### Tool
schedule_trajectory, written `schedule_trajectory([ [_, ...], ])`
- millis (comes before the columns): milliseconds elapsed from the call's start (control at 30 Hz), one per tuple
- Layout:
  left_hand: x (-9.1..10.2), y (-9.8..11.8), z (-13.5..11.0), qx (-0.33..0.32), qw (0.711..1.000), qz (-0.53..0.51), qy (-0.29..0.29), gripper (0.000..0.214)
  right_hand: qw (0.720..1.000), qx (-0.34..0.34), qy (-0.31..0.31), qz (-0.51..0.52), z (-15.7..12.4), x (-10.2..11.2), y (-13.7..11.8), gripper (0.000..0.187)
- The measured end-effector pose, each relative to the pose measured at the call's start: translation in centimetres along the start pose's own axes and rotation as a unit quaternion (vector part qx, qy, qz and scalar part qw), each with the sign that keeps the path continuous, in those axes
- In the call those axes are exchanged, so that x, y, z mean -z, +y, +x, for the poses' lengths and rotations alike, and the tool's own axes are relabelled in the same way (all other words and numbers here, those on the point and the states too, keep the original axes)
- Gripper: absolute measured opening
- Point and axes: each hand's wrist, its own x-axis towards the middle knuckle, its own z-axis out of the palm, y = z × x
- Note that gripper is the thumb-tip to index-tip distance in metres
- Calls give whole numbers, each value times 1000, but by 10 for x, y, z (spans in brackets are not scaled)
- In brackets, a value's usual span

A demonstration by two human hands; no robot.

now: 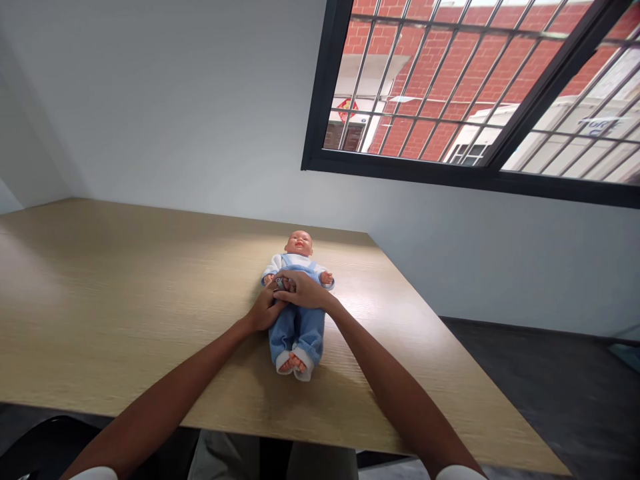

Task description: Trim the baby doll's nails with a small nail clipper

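1. Left grip [264,311] and right grip [305,291] close narrowly together, pinching a small silver object [280,283] at the waist of a baby doll [298,337]
2. Doll lies on its back, feet toward the person, wearing blue overalls [287,340] and a white sweater [274,265]
3. Beneath it stretches a wooden counter [110,320]
4. Beyond, a barred window [450,87] shows a red brick wall [420,67]

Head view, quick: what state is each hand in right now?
Left hand: closed at the waist of the baby doll; what it holds cannot be told.
Right hand: closed over a small silvery object.
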Motion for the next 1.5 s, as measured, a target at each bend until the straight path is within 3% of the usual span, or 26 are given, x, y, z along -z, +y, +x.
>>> schedule_trajectory([
  [1500,1,1,0,-12,1000,-1,6,22,1000,10,1,-4,0,0,-2,28],
])
